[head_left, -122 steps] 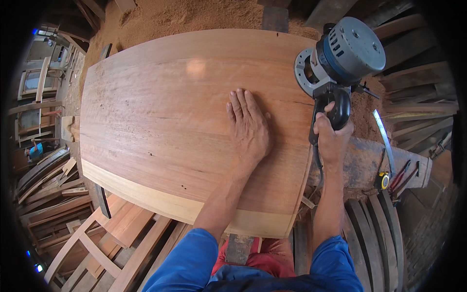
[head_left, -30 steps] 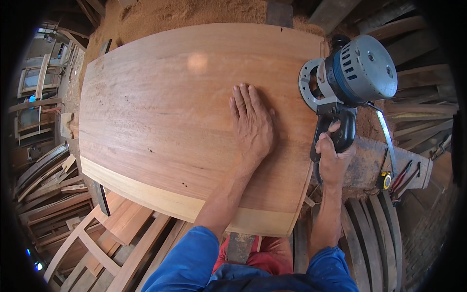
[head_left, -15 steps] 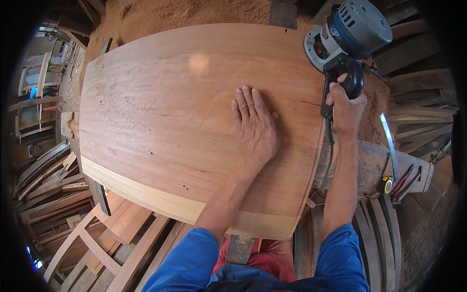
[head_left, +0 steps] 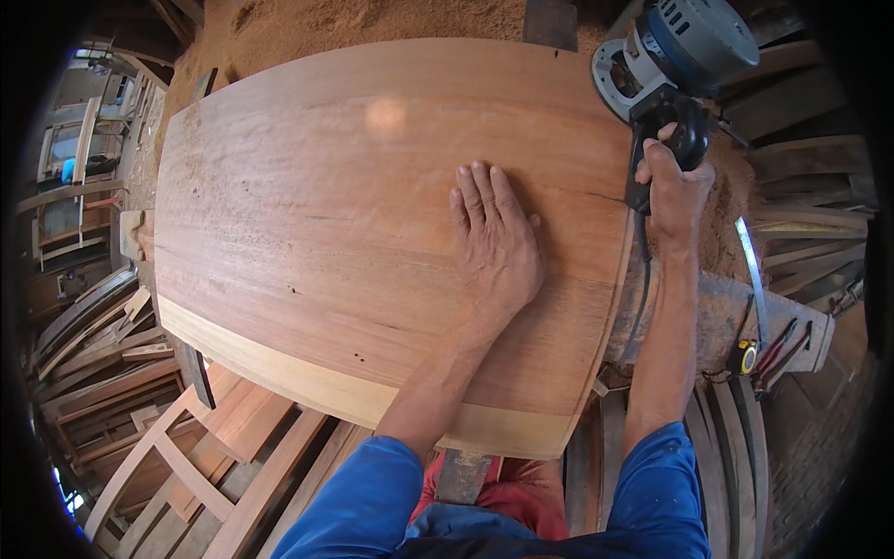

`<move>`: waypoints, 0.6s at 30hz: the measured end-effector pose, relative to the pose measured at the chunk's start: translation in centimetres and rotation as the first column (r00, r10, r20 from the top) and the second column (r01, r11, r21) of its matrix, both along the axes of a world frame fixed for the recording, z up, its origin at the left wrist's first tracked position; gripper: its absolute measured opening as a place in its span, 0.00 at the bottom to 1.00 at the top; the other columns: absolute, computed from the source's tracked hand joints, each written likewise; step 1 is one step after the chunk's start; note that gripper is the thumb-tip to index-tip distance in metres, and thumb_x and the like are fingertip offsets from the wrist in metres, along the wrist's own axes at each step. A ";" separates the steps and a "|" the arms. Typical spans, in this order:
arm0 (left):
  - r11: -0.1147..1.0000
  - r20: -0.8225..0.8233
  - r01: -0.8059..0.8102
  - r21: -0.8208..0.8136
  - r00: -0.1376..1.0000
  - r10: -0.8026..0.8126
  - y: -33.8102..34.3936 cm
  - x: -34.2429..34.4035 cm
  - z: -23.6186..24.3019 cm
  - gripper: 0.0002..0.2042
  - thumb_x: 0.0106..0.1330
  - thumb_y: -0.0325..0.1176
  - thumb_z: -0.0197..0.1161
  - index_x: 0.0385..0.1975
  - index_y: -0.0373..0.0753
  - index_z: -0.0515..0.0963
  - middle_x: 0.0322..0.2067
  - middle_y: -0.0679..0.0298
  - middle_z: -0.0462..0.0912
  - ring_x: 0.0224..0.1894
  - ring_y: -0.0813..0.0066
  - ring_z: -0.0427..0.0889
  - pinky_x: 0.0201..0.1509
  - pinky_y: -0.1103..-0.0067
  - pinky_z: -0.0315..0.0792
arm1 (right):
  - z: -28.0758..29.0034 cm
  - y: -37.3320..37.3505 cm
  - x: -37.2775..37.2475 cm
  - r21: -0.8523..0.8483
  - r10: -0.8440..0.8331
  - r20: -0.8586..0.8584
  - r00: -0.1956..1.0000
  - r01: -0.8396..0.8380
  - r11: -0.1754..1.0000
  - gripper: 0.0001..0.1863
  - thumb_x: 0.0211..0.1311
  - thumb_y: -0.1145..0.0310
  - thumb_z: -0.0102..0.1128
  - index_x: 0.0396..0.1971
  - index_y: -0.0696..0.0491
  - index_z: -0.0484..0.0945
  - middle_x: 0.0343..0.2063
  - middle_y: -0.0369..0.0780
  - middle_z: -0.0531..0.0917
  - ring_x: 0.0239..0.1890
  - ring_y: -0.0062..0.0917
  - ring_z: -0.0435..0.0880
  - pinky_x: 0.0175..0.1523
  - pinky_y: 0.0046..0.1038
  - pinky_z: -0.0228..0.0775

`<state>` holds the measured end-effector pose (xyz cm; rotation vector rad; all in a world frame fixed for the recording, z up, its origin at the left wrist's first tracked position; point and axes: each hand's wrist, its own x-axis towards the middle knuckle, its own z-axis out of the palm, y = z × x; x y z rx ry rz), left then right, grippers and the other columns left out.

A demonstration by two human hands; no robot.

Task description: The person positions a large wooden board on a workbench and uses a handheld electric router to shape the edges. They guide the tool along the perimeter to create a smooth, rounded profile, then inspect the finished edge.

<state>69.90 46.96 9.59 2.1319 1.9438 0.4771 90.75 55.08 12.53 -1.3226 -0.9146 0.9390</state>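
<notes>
A broad wooden panel (head_left: 354, 214) with a curved far edge and a pale strip along its near side lies in front of me. My left hand (head_left: 500, 233) rests flat on it, fingers stretched out, right of the panel's middle. My right hand (head_left: 677, 191) is wrapped round the black handle of a grey and blue router (head_left: 684, 56). The router is tilted at the panel's far right corner, its round metal base facing the edge. A dark cord (head_left: 643, 298) hangs from the handle. Whether the router's bit touches the wood is hidden.
Sawdust (head_left: 372, 20) covers the surface behind the panel. At the right, a support beam (head_left: 717, 326) carries a tape measure (head_left: 745, 356), red-handled pliers (head_left: 771, 359) and a metal strip (head_left: 751, 265). Curved wooden pieces (head_left: 808, 158) are stacked at right; wooden frames (head_left: 186, 456) lie lower left.
The router and my right hand appear slightly farther right, while the whole view has shifted a little. My left hand stays flat on the panel.
</notes>
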 end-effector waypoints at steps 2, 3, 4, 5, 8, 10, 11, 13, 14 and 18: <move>1.000 -0.001 0.002 0.004 1.000 -0.002 0.0 0.0 0.0 0.35 0.78 0.36 0.51 0.75 0.18 0.48 0.76 0.28 0.50 0.81 0.33 0.43 0.83 0.49 0.38 | -0.1 0.1 0.0 0.007 -0.008 -0.001 1.000 0.008 1.000 0.02 0.65 0.77 0.63 0.35 0.54 0.80 0.19 0.31 0.78 0.21 0.13 0.76 0.27 0.20 0.66; 1.000 -0.001 0.004 0.006 1.000 -0.004 0.0 0.0 0.0 0.35 0.78 0.36 0.51 0.75 0.18 0.48 0.76 0.28 0.50 0.82 0.33 0.43 0.83 0.49 0.38 | -0.2 0.2 0.2 0.003 -0.009 0.011 1.000 0.008 1.000 0.02 0.65 0.77 0.63 0.35 0.54 0.80 0.19 0.31 0.78 0.21 0.13 0.76 0.27 0.20 0.66; 1.000 0.003 0.005 0.003 1.000 -0.005 0.0 0.1 0.1 0.35 0.78 0.36 0.50 0.75 0.18 0.48 0.76 0.28 0.50 0.82 0.33 0.43 0.83 0.49 0.38 | -0.3 0.2 0.3 -0.002 -0.009 0.024 1.000 0.009 1.000 0.02 0.65 0.77 0.63 0.35 0.54 0.80 0.19 0.31 0.78 0.21 0.13 0.76 0.28 0.20 0.66; 1.000 0.004 0.004 0.001 1.000 -0.004 0.0 0.1 0.1 0.35 0.78 0.36 0.50 0.75 0.18 0.48 0.76 0.28 0.50 0.82 0.33 0.43 0.84 0.49 0.38 | -0.3 0.3 0.2 0.006 -0.007 0.013 1.000 0.007 1.000 0.02 0.65 0.77 0.63 0.35 0.54 0.80 0.19 0.31 0.78 0.21 0.13 0.76 0.28 0.20 0.66; 1.000 0.005 0.003 -0.004 1.000 -0.003 0.0 0.1 0.1 0.35 0.79 0.36 0.50 0.75 0.18 0.47 0.76 0.28 0.49 0.82 0.33 0.42 0.84 0.49 0.38 | -0.3 0.5 0.2 0.024 0.002 -0.006 1.000 -0.002 1.000 0.02 0.65 0.76 0.64 0.35 0.54 0.80 0.19 0.31 0.78 0.21 0.13 0.76 0.27 0.20 0.67; 1.000 0.002 0.005 -0.005 1.000 -0.005 0.0 0.1 0.0 0.35 0.79 0.36 0.50 0.75 0.18 0.47 0.76 0.28 0.49 0.82 0.33 0.42 0.84 0.49 0.38 | -0.5 0.6 0.5 0.030 0.013 0.002 1.000 -0.013 0.999 0.02 0.65 0.76 0.64 0.34 0.54 0.80 0.19 0.31 0.78 0.21 0.13 0.76 0.27 0.21 0.67; 1.000 -0.002 0.006 -0.004 1.000 -0.006 0.0 0.1 -0.1 0.35 0.79 0.36 0.50 0.75 0.18 0.47 0.76 0.28 0.49 0.82 0.33 0.42 0.84 0.49 0.38 | -0.5 0.6 0.4 0.026 0.013 0.002 1.000 -0.013 1.000 0.02 0.65 0.76 0.64 0.34 0.54 0.80 0.19 0.31 0.78 0.21 0.13 0.76 0.27 0.20 0.67; 1.000 -0.006 0.006 -0.002 1.000 -0.006 0.0 0.1 -0.1 0.35 0.79 0.36 0.50 0.75 0.18 0.47 0.76 0.27 0.48 0.82 0.33 0.42 0.84 0.49 0.37 | -0.3 0.7 0.4 0.019 0.011 0.002 1.000 -0.011 1.000 0.02 0.64 0.76 0.64 0.34 0.54 0.80 0.19 0.31 0.78 0.21 0.13 0.76 0.27 0.20 0.66; 1.000 -0.004 0.007 -0.002 1.000 -0.007 0.0 0.1 -0.1 0.35 0.78 0.36 0.50 0.75 0.17 0.47 0.76 0.27 0.48 0.82 0.33 0.42 0.84 0.49 0.37 | -0.2 0.7 0.4 0.017 0.011 0.009 1.000 -0.011 1.000 0.02 0.64 0.76 0.64 0.34 0.54 0.80 0.19 0.31 0.78 0.21 0.13 0.76 0.27 0.20 0.66; 1.000 -0.006 0.007 -0.002 1.000 -0.007 0.0 0.0 -0.1 0.36 0.78 0.36 0.51 0.75 0.17 0.47 0.76 0.27 0.49 0.82 0.32 0.42 0.83 0.49 0.37 | -0.4 1.1 0.5 0.021 0.009 0.022 1.000 -0.009 1.000 0.02 0.64 0.76 0.64 0.34 0.53 0.80 0.19 0.31 0.78 0.20 0.13 0.75 0.27 0.20 0.66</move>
